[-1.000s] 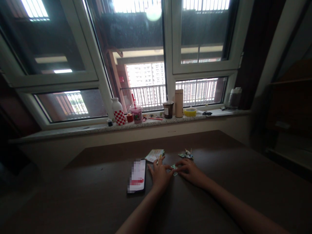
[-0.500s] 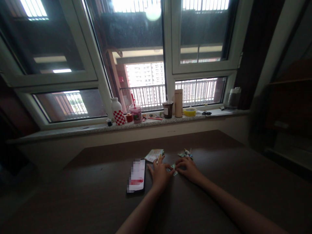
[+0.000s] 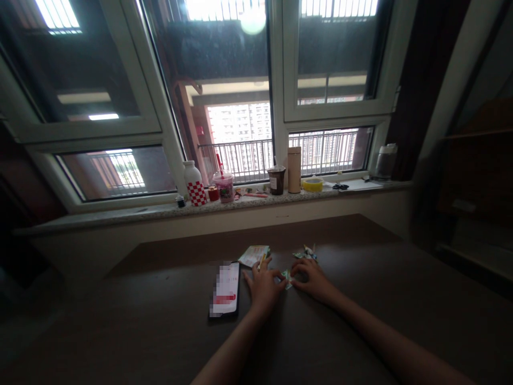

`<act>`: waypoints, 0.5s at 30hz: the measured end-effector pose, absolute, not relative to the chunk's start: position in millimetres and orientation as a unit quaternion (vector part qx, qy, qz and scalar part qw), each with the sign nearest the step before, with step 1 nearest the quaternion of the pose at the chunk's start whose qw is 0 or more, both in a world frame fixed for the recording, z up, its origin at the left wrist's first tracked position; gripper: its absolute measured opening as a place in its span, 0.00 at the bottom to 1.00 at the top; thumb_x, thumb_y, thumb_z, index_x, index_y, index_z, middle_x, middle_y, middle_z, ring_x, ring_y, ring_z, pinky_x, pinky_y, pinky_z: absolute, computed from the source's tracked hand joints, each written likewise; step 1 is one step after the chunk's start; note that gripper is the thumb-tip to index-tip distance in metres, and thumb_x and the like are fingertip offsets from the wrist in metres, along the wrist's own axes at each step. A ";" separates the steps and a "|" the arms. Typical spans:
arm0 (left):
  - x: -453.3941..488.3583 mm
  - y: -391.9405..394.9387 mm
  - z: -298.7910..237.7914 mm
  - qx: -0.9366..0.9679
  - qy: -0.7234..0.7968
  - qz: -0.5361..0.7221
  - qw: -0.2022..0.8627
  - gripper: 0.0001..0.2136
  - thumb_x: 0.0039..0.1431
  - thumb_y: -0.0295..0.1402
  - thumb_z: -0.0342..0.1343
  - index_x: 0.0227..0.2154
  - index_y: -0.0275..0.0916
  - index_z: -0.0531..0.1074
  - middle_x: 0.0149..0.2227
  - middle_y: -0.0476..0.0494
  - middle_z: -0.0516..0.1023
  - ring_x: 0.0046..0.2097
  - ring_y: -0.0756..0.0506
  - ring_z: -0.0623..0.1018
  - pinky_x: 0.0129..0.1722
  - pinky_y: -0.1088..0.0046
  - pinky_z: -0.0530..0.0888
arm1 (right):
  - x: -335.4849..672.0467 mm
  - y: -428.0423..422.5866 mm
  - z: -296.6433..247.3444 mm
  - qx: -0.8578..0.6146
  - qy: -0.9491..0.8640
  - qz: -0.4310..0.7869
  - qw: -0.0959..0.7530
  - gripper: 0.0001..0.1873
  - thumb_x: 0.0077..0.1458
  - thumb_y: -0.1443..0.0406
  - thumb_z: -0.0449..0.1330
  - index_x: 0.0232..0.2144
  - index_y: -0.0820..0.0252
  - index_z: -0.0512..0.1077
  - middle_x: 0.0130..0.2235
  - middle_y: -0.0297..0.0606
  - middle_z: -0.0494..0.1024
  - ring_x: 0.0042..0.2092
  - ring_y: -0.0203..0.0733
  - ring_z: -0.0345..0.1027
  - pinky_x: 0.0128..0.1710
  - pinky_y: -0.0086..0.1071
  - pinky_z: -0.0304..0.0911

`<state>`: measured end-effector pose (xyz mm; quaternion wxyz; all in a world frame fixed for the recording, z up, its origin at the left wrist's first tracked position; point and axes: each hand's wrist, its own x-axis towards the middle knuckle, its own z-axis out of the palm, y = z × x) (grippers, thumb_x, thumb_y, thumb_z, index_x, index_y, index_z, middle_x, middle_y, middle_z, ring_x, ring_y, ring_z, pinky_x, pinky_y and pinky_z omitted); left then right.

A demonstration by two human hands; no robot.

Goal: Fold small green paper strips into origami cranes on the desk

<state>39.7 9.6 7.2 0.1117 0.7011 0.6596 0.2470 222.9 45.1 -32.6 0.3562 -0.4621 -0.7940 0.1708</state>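
Head view: folded paper (image 3: 286, 278) lies on the table (image 3: 360, 331), right of the phone (image 3: 225, 289). Left hand (image 3: 263, 289) and right hand (image 3: 315, 278) pinch it from opposite sides, equally near. The left hand is closer to the phone. Paper's long axis too small to tell.

The phone (image 3: 225, 289) screen is blurred out, and fingers (image 3: 274, 278) hide most of the folded paper (image 3: 286, 277).

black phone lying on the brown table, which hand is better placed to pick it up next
Left, probably. The left hand rests just beside the black rectangular phone; the right hand lies across the small folded green paper that both touch, farther from it.
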 end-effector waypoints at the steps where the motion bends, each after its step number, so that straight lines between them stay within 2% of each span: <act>1: 39.6 9.7 7.2 0.702 0.659 0.245 0.112 0.05 0.52 0.41 0.63 0.30 0.50 0.81 0.63 0.51 0.65 0.66 0.32 0.55 0.61 0.31 0.38 | 223.2 44.7 -32.6 -0.457 -0.793 0.176 0.362 0.07 0.51 0.62 0.65 0.34 0.56 0.77 0.46 0.40 0.75 0.52 0.47 0.64 0.55 0.42 0.57; 8: 35.1 14.2 6.3 0.711 0.649 0.234 0.136 0.04 0.52 0.40 0.62 0.30 0.52 0.81 0.62 0.53 0.66 0.66 0.32 0.55 0.60 0.31 0.36 | 224.1 47.2 -34.0 -0.460 -0.772 0.194 0.393 0.08 0.56 0.63 0.61 0.36 0.56 0.79 0.43 0.41 0.76 0.50 0.47 0.66 0.55 0.43 0.57; 15: 32.2 17.4 7.4 0.721 0.641 0.213 0.158 0.05 0.49 0.41 0.63 0.30 0.55 0.81 0.63 0.55 0.65 0.67 0.32 0.54 0.60 0.30 0.35 | 215.6 47.4 -30.9 -0.515 -0.764 0.157 0.355 0.05 0.52 0.63 0.65 0.33 0.55 0.79 0.43 0.42 0.74 0.50 0.48 0.64 0.54 0.43 0.57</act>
